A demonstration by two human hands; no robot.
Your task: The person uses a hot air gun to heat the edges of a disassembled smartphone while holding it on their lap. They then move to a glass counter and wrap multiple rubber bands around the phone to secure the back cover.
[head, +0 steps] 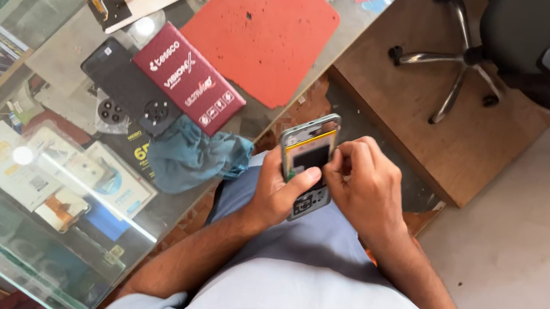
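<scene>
Opened phone (pixel 308 163) in left grip (pixel 276 195), clenched; right grip (pixel 358 181) pinching its upper edge; glass counter (pixel 48 70) alongside

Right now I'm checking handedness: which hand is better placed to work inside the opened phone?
Right hand: its fingertips already pinch at the phone edge, while the left hand grips it.

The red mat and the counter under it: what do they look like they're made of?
The red mat looks like soft rubber or silicone: matte, no glare, ragged edges and small pits. The counter appears to be clear glass: boxes show through it, its edge is greenish, and it carries bright reflections.
</scene>
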